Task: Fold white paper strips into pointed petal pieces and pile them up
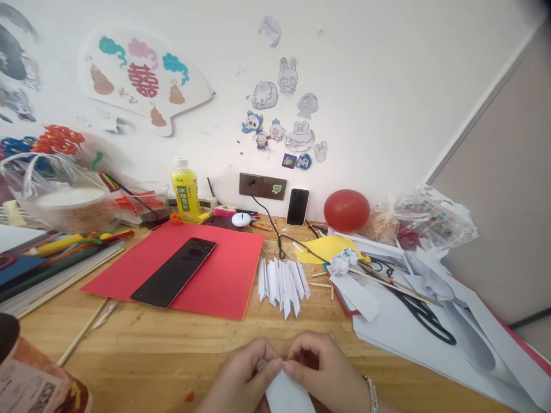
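A white strip of paper (289, 393) is held near the front edge of the wooden table, its top end pinched between both thumbs and forefingers. My left hand (247, 376) grips it at the upper left. My right hand (321, 370), with a bracelet at the wrist, grips it at the upper right, the two thumb tips almost touching. The paper's lower end runs out of view at the bottom. Just beyond my hands lies a row of several folded white paper pieces (283, 284) with pointed ends.
At left a black tablet (174, 272) rests on red paper sheets (235, 275). Scissors (424, 315) lie on white sheets (387, 335) at right. Behind stand a yellow drink bottle (185, 192), a phone (298, 206) and a red balloon (346, 210). A food package (38, 373) fills the front left corner.
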Demonstrator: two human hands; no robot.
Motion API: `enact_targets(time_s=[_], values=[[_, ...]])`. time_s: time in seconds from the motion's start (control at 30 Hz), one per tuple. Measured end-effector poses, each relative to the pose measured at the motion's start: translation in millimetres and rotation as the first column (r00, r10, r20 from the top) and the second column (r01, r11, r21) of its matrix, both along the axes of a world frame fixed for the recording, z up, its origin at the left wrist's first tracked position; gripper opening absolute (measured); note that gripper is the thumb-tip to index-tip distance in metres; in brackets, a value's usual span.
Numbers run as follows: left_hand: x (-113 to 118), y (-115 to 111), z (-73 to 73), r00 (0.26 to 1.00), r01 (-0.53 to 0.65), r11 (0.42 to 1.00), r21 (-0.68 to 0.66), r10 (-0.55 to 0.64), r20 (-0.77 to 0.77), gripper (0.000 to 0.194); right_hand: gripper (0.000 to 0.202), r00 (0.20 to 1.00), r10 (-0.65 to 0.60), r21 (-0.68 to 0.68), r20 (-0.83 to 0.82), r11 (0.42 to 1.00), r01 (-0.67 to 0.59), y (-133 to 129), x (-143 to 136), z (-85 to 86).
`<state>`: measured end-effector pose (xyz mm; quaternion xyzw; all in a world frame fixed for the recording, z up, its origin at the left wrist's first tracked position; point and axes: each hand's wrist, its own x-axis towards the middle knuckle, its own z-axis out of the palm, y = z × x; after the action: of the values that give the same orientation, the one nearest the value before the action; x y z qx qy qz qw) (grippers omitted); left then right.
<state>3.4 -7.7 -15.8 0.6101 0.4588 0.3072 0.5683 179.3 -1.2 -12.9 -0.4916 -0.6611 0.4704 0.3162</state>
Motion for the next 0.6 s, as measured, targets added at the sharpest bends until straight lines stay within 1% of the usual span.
enact_targets(time_s=[0.13,0.3,0.43,0.6], values=[[1.4,0.9,0.9,1.0,-0.011,1.0,-0.003,0.011,-0.026,0.037,0.026,0.999,0.02,0.045,0.025,0.999,-0.021,0.1,0.9,2.1],[1.9,0.2,4.5,0.999,-0.004,0.999,-0.032,0.003,-0.036,0.039,0.022,1.0,0.014,0.056,0.028,0.998,-0.015,-0.8,0.4,0.8],[0.9,-1.3,5.9,0.997,-0.009,1.0,0.014,0.011,-0.083,0.034,0.018,0.999,0.004,0.079,0.051,0.997,-0.008,-1.5,-1.0,-1.0],[0.8,-0.6,1.2,0.995,-0.014,0.999,0.035,0.017,-0.096,0.034,0.024,0.996,0.031,0.155,0.084,0.987,-0.043,-1.3,0.8,1.2]])
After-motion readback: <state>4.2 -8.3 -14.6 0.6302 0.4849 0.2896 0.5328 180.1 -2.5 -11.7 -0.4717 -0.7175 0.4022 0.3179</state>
